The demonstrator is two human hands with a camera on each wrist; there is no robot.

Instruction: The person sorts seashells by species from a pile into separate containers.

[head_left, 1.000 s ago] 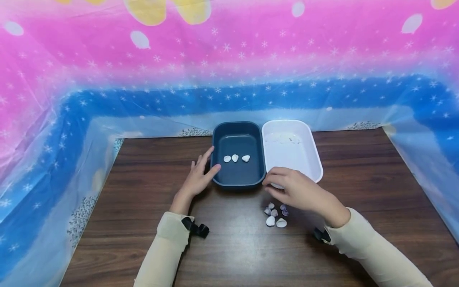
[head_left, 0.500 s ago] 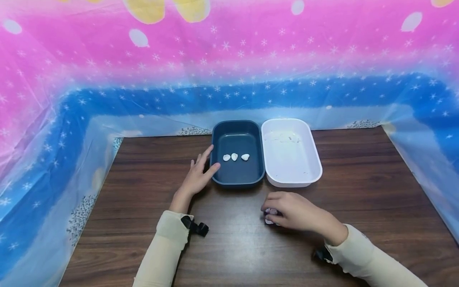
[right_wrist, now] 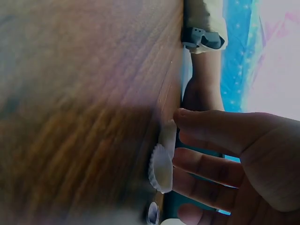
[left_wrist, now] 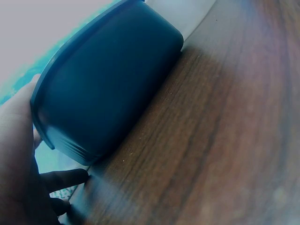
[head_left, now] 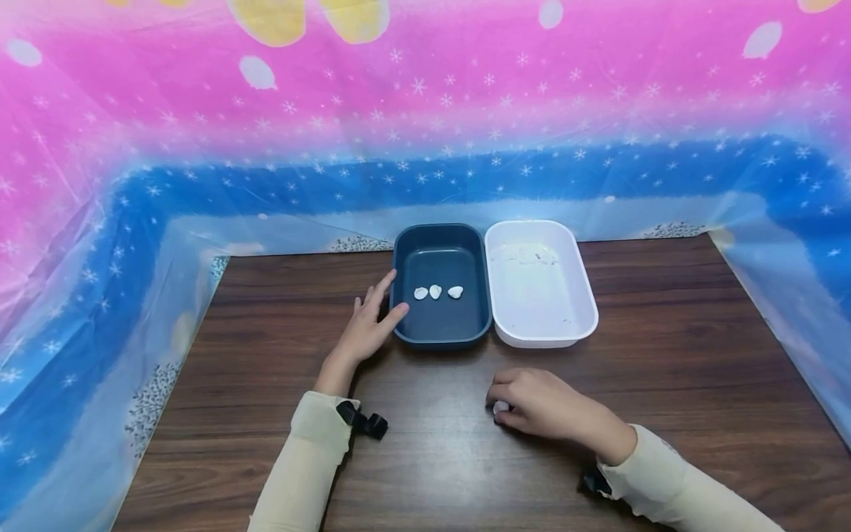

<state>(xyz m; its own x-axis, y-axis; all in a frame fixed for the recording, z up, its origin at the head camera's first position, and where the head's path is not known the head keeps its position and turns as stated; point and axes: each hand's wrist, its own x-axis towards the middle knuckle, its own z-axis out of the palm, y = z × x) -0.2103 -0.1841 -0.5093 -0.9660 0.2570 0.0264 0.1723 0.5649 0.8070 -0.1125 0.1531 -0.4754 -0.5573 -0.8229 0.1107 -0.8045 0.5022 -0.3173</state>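
In the head view, my left hand [head_left: 362,332] rests against the left side of a dark blue-green tray [head_left: 442,343], its thumb over the rim and its fingers spread. The left wrist view shows that tray's outer wall [left_wrist: 108,84] close beside the fingers. Three white seashells [head_left: 435,292] lie in a row inside the tray. My right hand [head_left: 541,403] is low over the table, fingers curled down around a pale seashell [head_left: 501,407]. From the right wrist, a ribbed shell [right_wrist: 161,169] and a small purplish shell [right_wrist: 153,213] are visible by the fingertips; the palm hides others.
A white tray [head_left: 585,318] with small specks on its bottom touches the dark tray's right side. Both stand near the back of the brown wooden table [head_left: 412,473]. A pink and blue patterned cloth [head_left: 425,118] hangs behind and along the sides.
My right hand has drawn back from the white tray's front edge down to the shell pile and now covers most of it. My left hand stays at the dark tray.
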